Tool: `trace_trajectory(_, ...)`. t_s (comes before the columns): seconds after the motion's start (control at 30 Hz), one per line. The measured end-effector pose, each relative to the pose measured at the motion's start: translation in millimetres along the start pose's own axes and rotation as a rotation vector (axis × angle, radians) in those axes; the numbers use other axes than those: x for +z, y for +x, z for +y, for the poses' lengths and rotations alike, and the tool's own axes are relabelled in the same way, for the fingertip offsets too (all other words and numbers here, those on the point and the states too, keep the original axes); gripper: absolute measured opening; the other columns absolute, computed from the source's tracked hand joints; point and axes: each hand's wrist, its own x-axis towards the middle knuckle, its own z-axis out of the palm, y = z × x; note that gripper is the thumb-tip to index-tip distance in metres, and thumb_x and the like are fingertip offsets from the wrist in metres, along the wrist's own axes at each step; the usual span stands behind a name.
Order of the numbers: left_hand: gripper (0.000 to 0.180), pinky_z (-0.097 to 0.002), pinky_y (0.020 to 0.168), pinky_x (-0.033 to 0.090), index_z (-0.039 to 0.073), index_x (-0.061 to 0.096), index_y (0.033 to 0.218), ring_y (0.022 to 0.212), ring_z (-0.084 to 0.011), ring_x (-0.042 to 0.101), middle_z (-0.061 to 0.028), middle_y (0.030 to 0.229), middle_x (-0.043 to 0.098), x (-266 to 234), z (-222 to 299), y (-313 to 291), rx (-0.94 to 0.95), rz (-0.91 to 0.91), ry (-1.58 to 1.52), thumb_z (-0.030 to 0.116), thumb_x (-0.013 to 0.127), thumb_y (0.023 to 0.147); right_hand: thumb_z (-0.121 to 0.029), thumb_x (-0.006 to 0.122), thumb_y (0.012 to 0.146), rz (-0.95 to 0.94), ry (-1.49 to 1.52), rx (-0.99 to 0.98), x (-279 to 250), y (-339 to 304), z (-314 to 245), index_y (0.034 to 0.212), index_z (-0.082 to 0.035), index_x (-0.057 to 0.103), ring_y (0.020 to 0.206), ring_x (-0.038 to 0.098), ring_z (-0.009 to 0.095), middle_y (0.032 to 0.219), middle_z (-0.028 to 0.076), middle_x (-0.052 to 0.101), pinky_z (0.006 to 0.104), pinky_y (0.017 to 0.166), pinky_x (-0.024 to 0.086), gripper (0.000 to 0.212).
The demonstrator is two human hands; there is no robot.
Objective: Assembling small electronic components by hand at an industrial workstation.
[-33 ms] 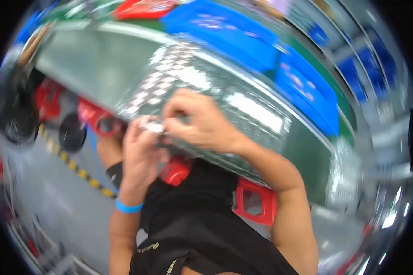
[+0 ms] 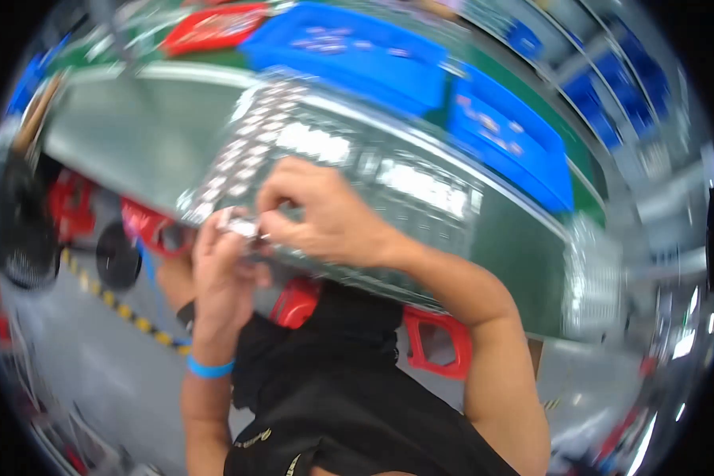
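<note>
My left hand, a blue band on its wrist, is closed around a small shiny silvery part at the table's near edge. From the right, my right hand meets it with thumb and forefinger curled in a pinch against the same part. Blur and the fingers hide the part's exact kind. Beneath and beyond my hands lies a clear plastic tray with moulded pockets. Small pale, shiny pieces fill several rows along its left side.
Behind the tray stand two blue bins with small parts inside, and a red bin sits farther left. Stacked clear trays rest at the table's right end. Red stools and a black fan are near the table.
The whole view has shifted, so the scene sits slightly farther left in the picture. Both hands stay together at the small silvery part.
</note>
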Motion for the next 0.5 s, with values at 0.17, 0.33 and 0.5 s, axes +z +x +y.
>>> trace_trajectory(0.17,0.039,-0.0231,0.046,0.047,0.008,0.049,0.126,0.082,-0.0163,0.063,-0.0096,0.105,0.063,109,-1,54,-0.148,-0.241,0.35,0.033,0.056,0.096,-0.009,0.064,0.08,0.401,-0.128,0.143,-98,-86,-6,0.081,-0.001,0.06,0.08,0.058,0.023,0.084,0.009,0.059,0.0351,0.07,0.047,0.008)
trace_trajectory(0.33,0.026,-0.0198,0.043,0.04,0.011,0.057,0.114,0.07,-0.0099,0.061,-0.005,0.093,0.064,209,-32,120,-0.31,-0.456,0.8,0.031,0.054,0.097,-0.013,0.065,0.084,0.732,-0.211,0.315,-153,-185,32,0.084,-0.002,0.062,0.077,0.059,0.022,0.086,0.01,0.059,0.0349,0.07,0.048,0.012)
trace_trajectory(0.5,0.023,-0.0215,0.049,0.037,0.012,0.062,0.107,0.067,-0.0087,0.053,-0.0011,0.087,0.061,284,-120,224,-0.323,-0.597,1.215,0.03,0.057,0.093,-0.013,0.067,0.085,0.953,-0.332,0.358,-166,-232,61,0.086,-0.003,0.064,0.08,0.062,0.024,0.087,0.011,0.061,0.0352,0.071,0.049,0.01)
